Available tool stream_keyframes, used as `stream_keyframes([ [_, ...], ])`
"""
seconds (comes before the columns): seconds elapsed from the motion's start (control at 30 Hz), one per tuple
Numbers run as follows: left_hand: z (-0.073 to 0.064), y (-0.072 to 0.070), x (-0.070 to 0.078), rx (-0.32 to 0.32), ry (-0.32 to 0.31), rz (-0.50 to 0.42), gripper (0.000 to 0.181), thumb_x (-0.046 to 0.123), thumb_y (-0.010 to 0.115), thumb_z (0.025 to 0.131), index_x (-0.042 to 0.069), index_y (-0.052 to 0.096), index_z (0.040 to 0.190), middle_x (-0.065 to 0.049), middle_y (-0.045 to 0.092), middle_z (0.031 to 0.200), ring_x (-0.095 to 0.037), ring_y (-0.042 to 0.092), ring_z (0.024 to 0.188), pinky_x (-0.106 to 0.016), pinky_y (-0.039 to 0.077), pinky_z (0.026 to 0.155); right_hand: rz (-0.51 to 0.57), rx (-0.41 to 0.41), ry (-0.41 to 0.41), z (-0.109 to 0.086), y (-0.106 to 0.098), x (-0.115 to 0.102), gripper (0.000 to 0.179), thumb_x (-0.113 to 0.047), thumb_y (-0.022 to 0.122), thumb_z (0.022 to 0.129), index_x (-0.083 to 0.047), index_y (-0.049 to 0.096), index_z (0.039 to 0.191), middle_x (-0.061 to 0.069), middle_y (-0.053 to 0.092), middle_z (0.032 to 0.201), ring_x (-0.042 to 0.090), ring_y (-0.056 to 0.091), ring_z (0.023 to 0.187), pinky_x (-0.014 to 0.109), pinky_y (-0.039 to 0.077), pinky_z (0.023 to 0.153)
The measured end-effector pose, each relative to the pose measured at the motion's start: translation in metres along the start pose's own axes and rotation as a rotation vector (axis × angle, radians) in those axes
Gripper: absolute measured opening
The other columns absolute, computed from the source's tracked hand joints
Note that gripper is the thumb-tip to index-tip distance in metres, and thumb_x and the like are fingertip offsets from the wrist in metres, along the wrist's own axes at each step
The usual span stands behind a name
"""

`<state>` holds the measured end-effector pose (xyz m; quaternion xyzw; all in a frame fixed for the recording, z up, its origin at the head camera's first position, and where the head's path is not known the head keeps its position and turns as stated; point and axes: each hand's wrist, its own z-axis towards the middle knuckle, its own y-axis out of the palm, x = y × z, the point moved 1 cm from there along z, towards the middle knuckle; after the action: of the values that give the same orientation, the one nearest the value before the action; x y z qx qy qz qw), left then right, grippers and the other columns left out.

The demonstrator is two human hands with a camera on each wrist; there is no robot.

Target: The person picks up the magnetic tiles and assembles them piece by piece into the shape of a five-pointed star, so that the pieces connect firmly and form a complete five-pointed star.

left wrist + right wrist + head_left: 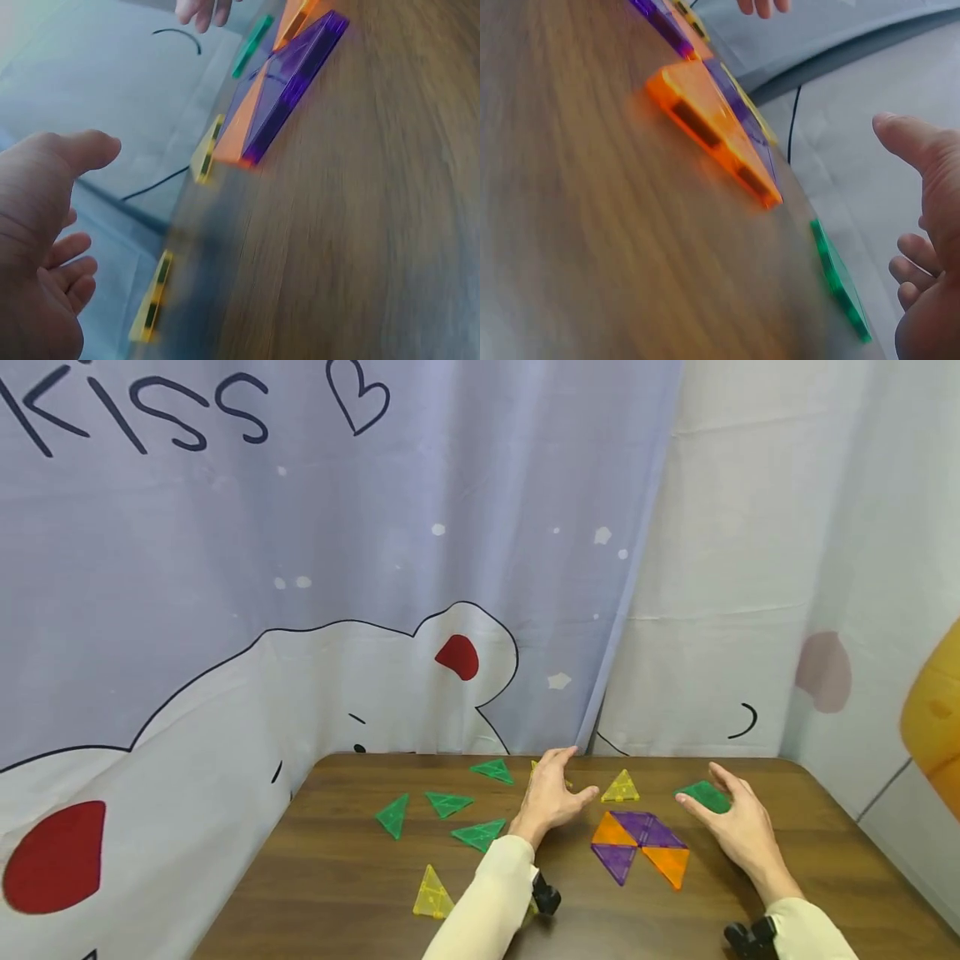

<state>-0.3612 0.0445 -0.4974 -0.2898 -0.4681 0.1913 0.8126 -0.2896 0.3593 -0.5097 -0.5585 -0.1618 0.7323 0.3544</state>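
Note:
Above the back middle of the table my left hand (551, 797) hovers with thumb and fingers spread and holds nothing. A yellow triangle tile lies behind it, mostly hidden in the head view; the left wrist view shows this yellow tile (154, 300) apart from the fingers. My right hand (738, 827) is spread near a green triangle tile (705, 796). In the right wrist view the green tile (840, 285) lies on the table, clear of the fingers. Between the hands, purple tiles (617, 862) and orange tiles (667, 864) sit edge to edge in a flat group.
Several green triangle tiles (448, 804) lie scattered on the left of the brown wooden table (337, 860). One yellow tile (621, 787) is behind the group, another yellow tile (432, 893) at front left. A printed curtain (450, 527) hangs behind the table.

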Motion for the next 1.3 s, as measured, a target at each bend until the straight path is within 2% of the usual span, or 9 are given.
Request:
stream_keyframes([
  [0.17,-0.009,-0.010,-0.014,0.029,-0.062,-0.040,0.079,0.043,0.088,0.094,0.009,0.059,0.160,-0.010,0.060,0.159,-0.035,0.058,0.146,-0.049,0.048,0.123,0.036,-0.021,-0.006,0.002,0.012,-0.010,0.100,-0.054,0.081,0.101,0.000,0.035,0.172,0.031,0.045,0.168,0.057,0.046,0.149,0.079,0.038,0.114],
  [0.3,-0.013,-0.015,-0.022,0.061,-0.093,-0.031,0.083,0.046,0.088,0.093,0.005,0.059,0.159,-0.013,0.060,0.159,-0.036,0.057,0.146,-0.052,0.046,0.124,0.051,-0.046,-0.010,0.006,0.021,-0.018,0.103,-0.055,0.081,0.101,-0.003,0.032,0.174,0.029,0.044,0.170,0.056,0.046,0.150,0.078,0.038,0.116],
  [0.53,-0.018,-0.014,-0.032,0.101,-0.142,-0.015,0.083,0.047,0.088,0.092,0.001,0.061,0.155,-0.018,0.062,0.152,-0.040,0.059,0.142,-0.056,0.046,0.122,0.091,-0.151,-0.005,0.012,0.034,-0.023,0.105,-0.058,0.077,0.103,-0.003,0.026,0.176,0.030,0.038,0.174,0.059,0.042,0.152,0.075,0.039,0.118],
  [0.77,-0.024,-0.011,-0.044,0.107,-0.144,-0.036,0.081,0.046,0.088,0.091,-0.003,0.064,0.151,-0.019,0.063,0.150,-0.040,0.060,0.140,-0.053,0.048,0.121,0.089,-0.184,-0.043,0.014,0.052,-0.021,0.097,-0.055,0.079,0.102,0.001,0.039,0.170,0.032,0.053,0.162,0.057,0.055,0.144,0.069,0.045,0.116],
  [0.93,-0.023,-0.011,-0.046,0.093,-0.131,-0.054,0.077,0.043,0.087,0.091,-0.003,0.066,0.149,-0.020,0.063,0.150,-0.041,0.060,0.140,-0.053,0.048,0.121,0.079,-0.177,-0.077,0.016,0.059,-0.019,0.092,-0.054,0.079,0.102,0.003,0.045,0.166,0.028,0.056,0.162,0.048,0.057,0.145,0.063,0.046,0.117],
  [1.07,-0.024,-0.011,-0.046,0.065,-0.124,-0.028,0.071,0.040,0.086,0.093,-0.001,0.068,0.147,-0.019,0.062,0.151,-0.041,0.059,0.140,-0.055,0.047,0.122,0.059,-0.180,-0.101,0.018,0.060,-0.018,0.088,-0.054,0.080,0.102,0.000,0.050,0.164,0.025,0.059,0.160,0.045,0.059,0.144,0.059,0.048,0.115],
  [1.23,-0.025,-0.011,-0.045,0.016,-0.127,0.024,0.065,0.034,0.087,0.094,-0.001,0.070,0.146,-0.020,0.061,0.153,-0.041,0.055,0.143,-0.057,0.042,0.123,0.054,-0.208,-0.112,0.018,0.062,-0.016,0.083,-0.055,0.079,0.102,-0.005,0.055,0.162,0.022,0.061,0.159,0.048,0.056,0.146,0.064,0.046,0.117],
  [1.3,-0.025,-0.011,-0.046,0.002,-0.127,0.038,0.062,0.032,0.087,0.094,-0.001,0.072,0.144,-0.020,0.060,0.154,-0.041,0.054,0.144,-0.058,0.041,0.123,0.052,-0.216,-0.113,0.019,0.063,-0.016,0.082,-0.056,0.080,0.101,-0.005,0.057,0.161,0.022,0.062,0.158,0.051,0.054,0.147,0.070,0.043,0.118],
])
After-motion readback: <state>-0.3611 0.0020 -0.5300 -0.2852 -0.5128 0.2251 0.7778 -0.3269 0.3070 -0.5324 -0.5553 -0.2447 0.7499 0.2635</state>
